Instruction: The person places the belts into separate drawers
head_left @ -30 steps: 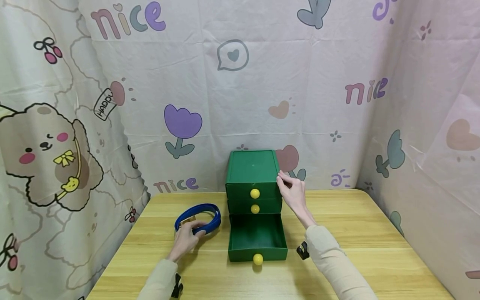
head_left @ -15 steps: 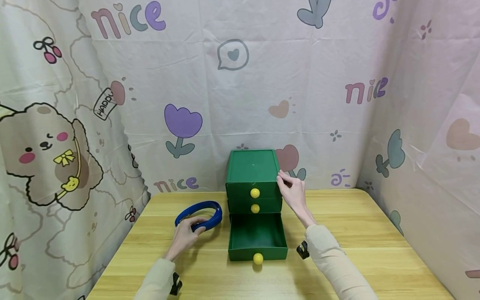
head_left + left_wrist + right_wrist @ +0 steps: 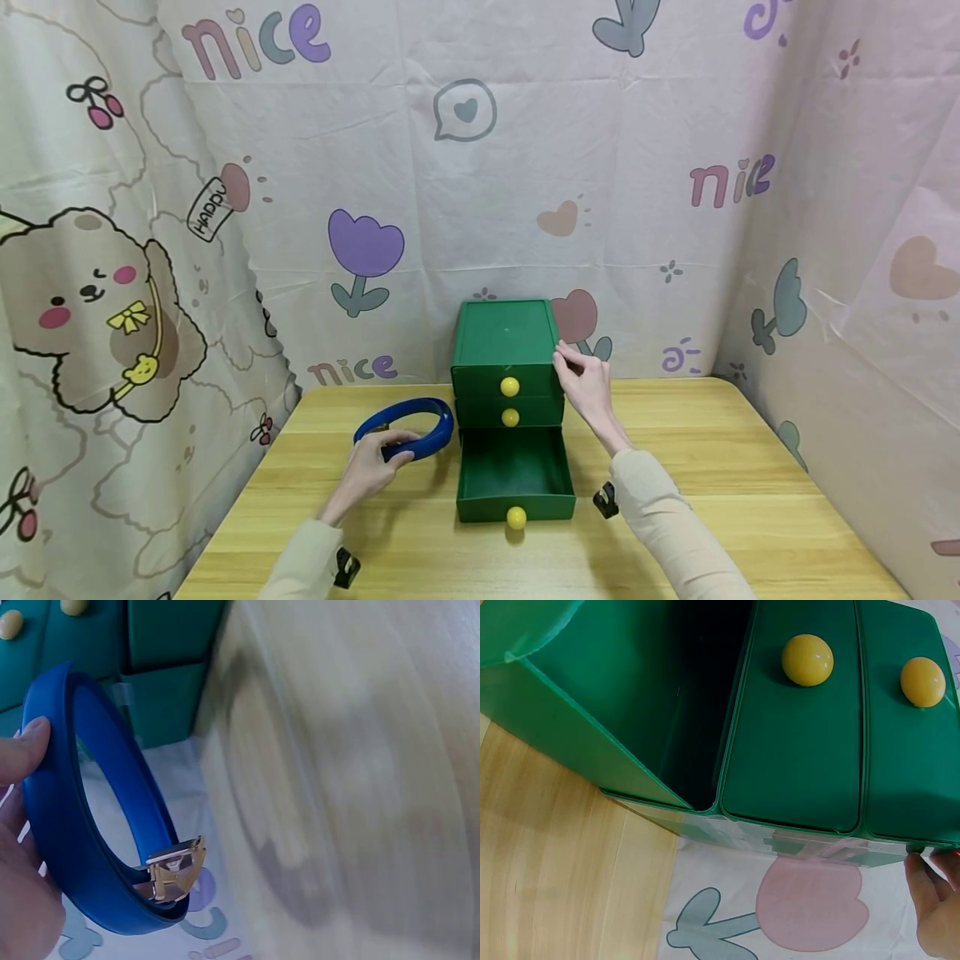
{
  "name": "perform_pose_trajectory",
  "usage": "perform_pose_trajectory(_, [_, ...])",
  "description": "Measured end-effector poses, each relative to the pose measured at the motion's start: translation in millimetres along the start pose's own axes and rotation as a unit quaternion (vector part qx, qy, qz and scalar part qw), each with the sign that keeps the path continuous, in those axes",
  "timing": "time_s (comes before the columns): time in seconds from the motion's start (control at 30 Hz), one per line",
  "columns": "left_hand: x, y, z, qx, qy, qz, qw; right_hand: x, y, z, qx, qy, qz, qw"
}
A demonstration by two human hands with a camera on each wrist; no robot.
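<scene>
My left hand (image 3: 369, 465) holds a coiled blue belt (image 3: 56, 802) between thumb and fingers, lifted above the table left of the drawer box. A gold-coloured buckle (image 3: 176, 870) shows on the coil's far side in the left wrist view. My right hand (image 3: 587, 385) rests its fingertips against the upper right edge of the green drawer box (image 3: 506, 333). In the right wrist view, fingers (image 3: 922, 889) touch the box's side near its top. The bottom drawer (image 3: 515, 467) is pulled out, with nothing visible inside. Above it, two drawers with yellow knobs are closed.
The wooden table (image 3: 675, 517) bears the drawer box near its back edge. A printed cloth (image 3: 480, 208) hangs behind and at both sides. The pulled-out drawer's yellow knob (image 3: 516, 517) juts toward the front.
My left hand has raised the belt off the table and brought it slightly right, nearer the drawer box. The right hand and the drawers have stayed in place.
</scene>
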State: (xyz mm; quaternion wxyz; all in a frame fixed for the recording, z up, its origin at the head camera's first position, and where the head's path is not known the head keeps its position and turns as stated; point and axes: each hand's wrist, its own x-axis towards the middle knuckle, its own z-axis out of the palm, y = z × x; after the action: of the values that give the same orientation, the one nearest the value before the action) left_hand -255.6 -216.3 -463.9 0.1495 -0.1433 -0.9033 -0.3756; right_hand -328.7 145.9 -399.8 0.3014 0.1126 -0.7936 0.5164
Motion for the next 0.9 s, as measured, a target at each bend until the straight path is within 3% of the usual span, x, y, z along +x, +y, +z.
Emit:
perform_pose_trajectory(0.2, [-6.3,9.7,-8.4,0.014,-0.014,0.042,0.9989,-0.6,-0.2,0.4,0.002,-0.001,0.002,1.0])
perform_pose_trajectory(0.4, [-9.5,18.8,-16.3,0.021,-0.052,0.035,0.9978,0.1,-0.5,0.4,0.002,0.005,-0.002,1.0])
perform_pose_trajectory(0.53, [-10.9,27.1,-19.4,0.022,-0.076,0.057,0.9952,0.5,-0.2,0.7,-0.001,0.006,-0.004,1.0])
perform_pose_trajectory(0.9, [-14.3,47.4,-14.8,0.01,-0.127,0.061,0.9899,0.2,0.6,1.3,0.003,0.005,-0.007,1.0])
